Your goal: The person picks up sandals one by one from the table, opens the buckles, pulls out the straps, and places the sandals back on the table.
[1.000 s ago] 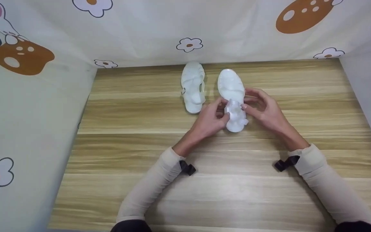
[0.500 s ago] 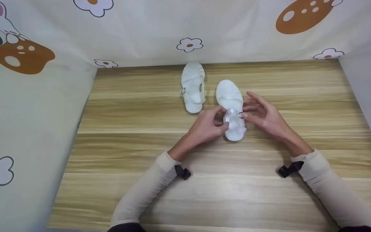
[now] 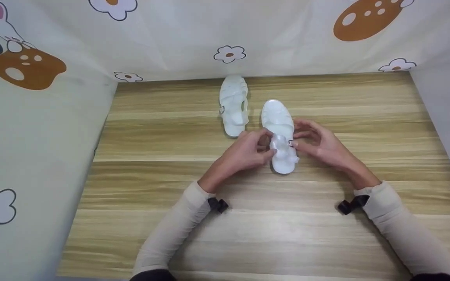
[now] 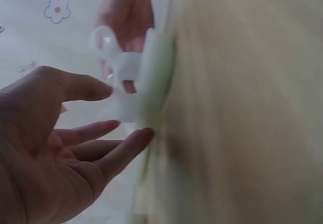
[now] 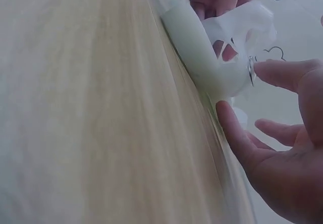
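A white, partly see-through sandal (image 3: 278,117) lies on the wood-grain surface, toe away from me and heel toward me. My left hand (image 3: 250,150) holds its left side near the ankle strap, thumb and fingers spread along the edge. On the other side my right hand (image 3: 324,144) holds the sandal, the thumb against the small metal buckle (image 5: 251,70) and a fingertip low by the sole (image 5: 189,37). In the left wrist view the strap (image 4: 108,45) stands up in a loop. The matching sandal (image 3: 233,107) lies to the left, also toe away.
Behind the wood-grain surface (image 3: 150,187) rises a cream cloth wall (image 3: 279,35) printed with flowers and orange fruit. Another patterned wall (image 3: 22,148) stands at the left, and a plain pale one (image 3: 443,97) at the right.
Both hands have brought the right-hand sandal a short way toward me, mostly in the first half second. The left-hand sandal has stayed where it was.
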The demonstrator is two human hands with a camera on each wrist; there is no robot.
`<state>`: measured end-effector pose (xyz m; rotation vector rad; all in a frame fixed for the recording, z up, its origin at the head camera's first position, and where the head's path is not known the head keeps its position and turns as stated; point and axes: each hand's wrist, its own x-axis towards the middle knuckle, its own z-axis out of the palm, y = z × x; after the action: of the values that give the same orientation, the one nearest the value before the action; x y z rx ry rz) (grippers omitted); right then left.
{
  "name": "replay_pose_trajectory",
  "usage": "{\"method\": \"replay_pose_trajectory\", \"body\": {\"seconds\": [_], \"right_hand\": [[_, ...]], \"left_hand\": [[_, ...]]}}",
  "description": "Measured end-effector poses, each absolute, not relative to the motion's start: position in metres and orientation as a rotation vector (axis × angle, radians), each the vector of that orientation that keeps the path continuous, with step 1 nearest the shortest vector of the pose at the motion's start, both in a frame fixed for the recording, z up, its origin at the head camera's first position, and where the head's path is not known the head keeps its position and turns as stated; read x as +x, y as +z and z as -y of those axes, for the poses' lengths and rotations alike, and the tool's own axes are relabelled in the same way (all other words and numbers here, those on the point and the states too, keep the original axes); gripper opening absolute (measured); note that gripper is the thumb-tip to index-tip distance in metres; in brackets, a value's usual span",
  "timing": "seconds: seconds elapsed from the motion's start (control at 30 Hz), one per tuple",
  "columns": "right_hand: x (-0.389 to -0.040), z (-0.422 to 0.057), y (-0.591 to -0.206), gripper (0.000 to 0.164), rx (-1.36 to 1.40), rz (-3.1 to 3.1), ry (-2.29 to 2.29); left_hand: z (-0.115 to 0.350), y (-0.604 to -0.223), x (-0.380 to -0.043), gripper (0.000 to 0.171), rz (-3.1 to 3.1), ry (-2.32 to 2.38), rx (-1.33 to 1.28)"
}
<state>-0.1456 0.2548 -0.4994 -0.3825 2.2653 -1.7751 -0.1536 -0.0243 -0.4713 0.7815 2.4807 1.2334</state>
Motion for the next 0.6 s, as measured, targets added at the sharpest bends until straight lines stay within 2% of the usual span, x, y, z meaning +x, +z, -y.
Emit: {"method": "replay_pose_trajectory", "body": {"seconds": [0.1,0.17,0.33,0.6], "right_hand": [[-0.147,-0.254,-0.5,0.059,-0.377,-2.299,-1.732],[-0.148,-0.254,-0.501,0.051,-0.366,-2.31,-1.7],[-0.15,-0.256,-0.502,0.038,-0.353,-2.279,-1.65],[-0.153,-0.261,-0.503,0.034,-0.329,-2.2,-1.63]], "left_hand": [[0.026,-0.462,-0.155,0.048,-2.552,1.146,0.826],[0.025,-0.459,-0.156,0.05,-2.589,1.135,0.872],[0.011,-0.46,-0.16,0.035,-2.657,1.083,0.991],[-0.008,-0.463,-0.172,0.024,-2.587,1.039,0.92]]}}
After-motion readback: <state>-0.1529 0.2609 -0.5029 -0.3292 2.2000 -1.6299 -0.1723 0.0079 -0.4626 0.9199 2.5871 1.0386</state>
